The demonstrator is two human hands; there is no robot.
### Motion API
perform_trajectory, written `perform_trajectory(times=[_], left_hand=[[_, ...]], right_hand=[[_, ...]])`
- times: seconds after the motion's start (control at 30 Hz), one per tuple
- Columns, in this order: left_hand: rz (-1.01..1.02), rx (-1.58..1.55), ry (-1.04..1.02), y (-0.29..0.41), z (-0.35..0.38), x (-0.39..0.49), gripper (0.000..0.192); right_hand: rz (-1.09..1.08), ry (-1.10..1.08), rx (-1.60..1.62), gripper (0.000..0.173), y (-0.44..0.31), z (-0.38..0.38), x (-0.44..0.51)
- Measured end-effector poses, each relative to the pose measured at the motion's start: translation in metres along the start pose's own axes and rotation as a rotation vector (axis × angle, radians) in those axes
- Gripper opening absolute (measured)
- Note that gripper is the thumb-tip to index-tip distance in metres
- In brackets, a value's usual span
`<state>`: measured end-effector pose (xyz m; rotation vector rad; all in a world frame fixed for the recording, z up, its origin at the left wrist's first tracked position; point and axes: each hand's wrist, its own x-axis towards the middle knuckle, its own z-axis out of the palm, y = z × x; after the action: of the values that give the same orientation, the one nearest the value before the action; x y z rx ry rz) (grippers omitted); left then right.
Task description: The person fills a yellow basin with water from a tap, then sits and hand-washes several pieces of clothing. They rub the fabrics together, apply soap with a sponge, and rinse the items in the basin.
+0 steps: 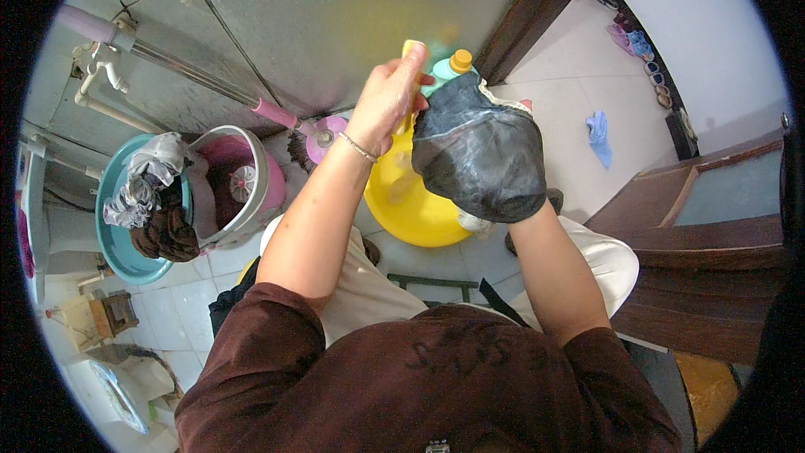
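Note:
My left hand (393,97), wearing a beaded bracelet, grips a yellow object (413,47), perhaps a bar of soap; its lower part is hidden by the fingers. Most of my right hand (527,157) is covered by a wet dark cloth (481,148) with whitish smears and a pale trimmed edge; a fingertip shows beside that edge. Both hands are above a yellow basin (405,211) on the tiled floor. A light-coloured cloth hangs at the basin's rim. Behind the dark cloth stands a turquoise bottle (443,69) with an orange cap.
At left, a teal basin (116,258) holds grey and brown clothes beside a pink mop bucket (270,179). A spin mop (277,113) leans across the wall near a tap (113,72). A wooden door (692,264) is at right, and a blue cloth (599,138) lies on the floor.

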<state>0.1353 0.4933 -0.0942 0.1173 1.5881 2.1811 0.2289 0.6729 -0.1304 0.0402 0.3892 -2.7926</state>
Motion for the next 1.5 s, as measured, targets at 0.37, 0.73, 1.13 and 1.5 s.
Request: perform_trajectory(times=[0.37, 0.73, 1.13, 1.5], left_hand=[[0.347, 0.976, -0.292, -0.033, 0.018, -0.017, 0.038], [0.445, 1.051, -0.29, -0.04, 0.019, -0.024, 0.051], [-0.105, 0.149, -0.281, -0.039, 0.015, -0.004, 0.04], [0.245, 0.613, -0.908, -0.058, 0.042, -0.064, 0.046]], right_hand=[[-0.474, 0.088, -2.21, 0.049, 0.011, 0.029, 0.004], [-0.526, 0.101, -2.154, 0.034, 0.018, 0.029, 0.001], [-0.477, 0.09, -2.681, 0.037, 0.032, 0.002, -0.014], [0.179, 0.365, -0.44, 0.059, 0.05, -0.062, 0.004]])
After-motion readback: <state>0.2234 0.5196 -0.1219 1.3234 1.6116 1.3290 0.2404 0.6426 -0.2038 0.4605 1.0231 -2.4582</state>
